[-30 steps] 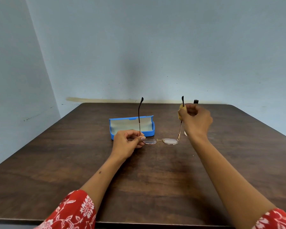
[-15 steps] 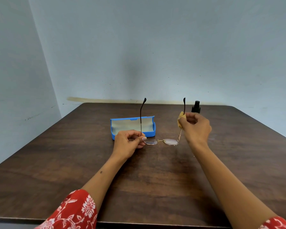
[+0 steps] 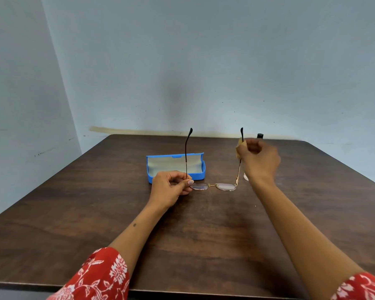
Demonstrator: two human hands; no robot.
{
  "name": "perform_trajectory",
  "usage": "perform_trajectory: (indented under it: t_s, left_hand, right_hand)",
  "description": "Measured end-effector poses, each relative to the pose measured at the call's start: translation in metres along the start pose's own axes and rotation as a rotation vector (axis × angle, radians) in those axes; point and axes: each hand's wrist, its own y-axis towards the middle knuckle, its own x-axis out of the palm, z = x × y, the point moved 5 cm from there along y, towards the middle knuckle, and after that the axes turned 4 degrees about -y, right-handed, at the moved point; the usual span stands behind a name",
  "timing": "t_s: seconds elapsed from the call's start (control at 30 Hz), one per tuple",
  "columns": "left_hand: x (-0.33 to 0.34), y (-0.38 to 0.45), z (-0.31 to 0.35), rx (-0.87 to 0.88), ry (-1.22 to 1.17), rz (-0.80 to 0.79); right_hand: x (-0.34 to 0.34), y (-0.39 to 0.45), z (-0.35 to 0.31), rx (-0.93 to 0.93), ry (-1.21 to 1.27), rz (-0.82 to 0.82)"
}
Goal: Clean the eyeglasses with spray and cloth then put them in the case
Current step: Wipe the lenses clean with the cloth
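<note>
The eyeglasses (image 3: 213, 186) were held above the dark wooden table (image 3: 204, 234) near its centre, lenses down and both temple arms pointing up. The left hand (image 3: 169, 189) pinched the frame at the left hinge, thumb and curled fingers closed on it, hiding the outer edge of that lens. At about 2 o'clock from the lenses, the right hand (image 3: 258, 159) was motion-blurred; its fingers were curled around a yellow cleaning cloth (image 3: 239, 149), pressed against the upper part of the right temple arm. Only a small corner of the cloth showed past the fingers, so its shape could not be made out.

Behind that hand, at 1 o'clock, the spray bottle (image 3: 260, 135) was almost wholly hidden: just its black cap and a pale sliver of the base near the wrist were visible.

The open blue glasses case (image 3: 175, 166) lay on the table at 11 o'clock from the lenses, its pale lining facing the camera; its front left corner was covered by the left hand. Red floral sleeves (image 3: 100, 276) were cut off at the bottom edge.
</note>
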Motion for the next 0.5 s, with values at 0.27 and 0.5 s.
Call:
perform_trajectory:
  t_s: [0.27,0.5]
  left_hand:
    - [0.0,-0.001,0.002,-0.003,-0.001,-0.008]
    - [0.001,-0.001,0.002,-0.007,0.003,-0.008]
  right_hand:
    - [0.003,0.001,-0.004,-0.11,-0.018,-0.026]
    - [0.007,-0.006,0.021,-0.012,-0.091,-0.029]
